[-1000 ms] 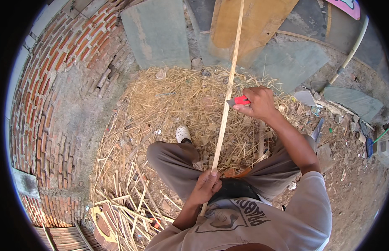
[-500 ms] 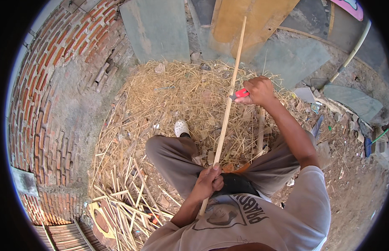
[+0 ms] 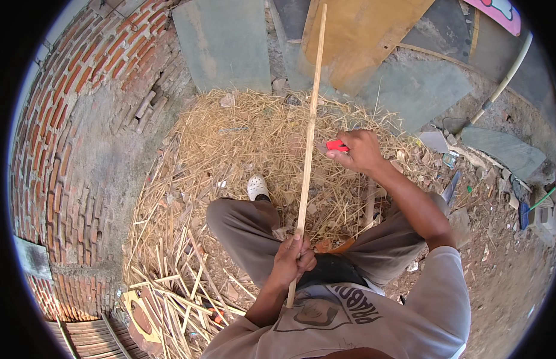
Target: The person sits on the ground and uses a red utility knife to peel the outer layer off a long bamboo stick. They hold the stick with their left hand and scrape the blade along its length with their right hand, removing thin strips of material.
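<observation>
The left hand (image 3: 291, 258) grips the wooden strip (image 3: 312, 128); keep it still. The right hand (image 3: 360, 151) holds the red knife (image 3: 336, 145); best shave softly, bit by bit.

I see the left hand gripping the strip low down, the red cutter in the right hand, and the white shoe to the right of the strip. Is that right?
Not quite: the head view shows the white shoe to the left of the strip. The left hand does grip it low down, and the red cutter is in the right hand.
</observation>
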### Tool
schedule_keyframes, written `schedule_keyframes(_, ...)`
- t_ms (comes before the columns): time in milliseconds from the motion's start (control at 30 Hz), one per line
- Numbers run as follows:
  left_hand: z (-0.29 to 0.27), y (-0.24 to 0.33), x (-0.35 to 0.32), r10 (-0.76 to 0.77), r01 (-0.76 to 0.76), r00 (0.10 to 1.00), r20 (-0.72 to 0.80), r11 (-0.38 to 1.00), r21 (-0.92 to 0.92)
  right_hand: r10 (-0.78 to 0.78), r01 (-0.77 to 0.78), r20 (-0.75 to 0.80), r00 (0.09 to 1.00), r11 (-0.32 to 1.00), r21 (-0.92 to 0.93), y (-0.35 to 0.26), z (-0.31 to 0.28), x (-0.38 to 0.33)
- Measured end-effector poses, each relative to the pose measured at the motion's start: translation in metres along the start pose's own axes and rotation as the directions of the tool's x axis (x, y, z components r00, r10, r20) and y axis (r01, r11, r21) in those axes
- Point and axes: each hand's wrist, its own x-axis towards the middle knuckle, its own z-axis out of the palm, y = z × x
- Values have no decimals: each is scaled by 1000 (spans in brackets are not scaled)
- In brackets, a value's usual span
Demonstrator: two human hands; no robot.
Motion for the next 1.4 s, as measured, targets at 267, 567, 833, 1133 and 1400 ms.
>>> schedule_keyframes(267, 0, -13, -1, -59, 52, 995, 84, 995, 90, -27, 24, -22, 999, 992, -125, 6, 0, 2)
schedule_keyframes(567, -9, -14, -52, -248, 241, 969, 5, 944, 225, 826, -797, -94, 556, 497, -344, 162, -32, -15)
schedule_keyframes(833, -17, 11, -8, 13, -14, 1000, 17, 996, 92, 566, -563, -16, 824, 816, -129, 70, -16, 3)
schedule_keyframes(1133, -5, -1, 3, -36, 30, 996, 77, 997, 70, 28, -29, 96, 995, 1000, 7, -11, -14, 5)
schedule_keyframes(1400, -9, 1, -5, -129, 119, 989, 67, 984, 131, -61, 66, 35, 998, 986, -152, 16, 3, 10)
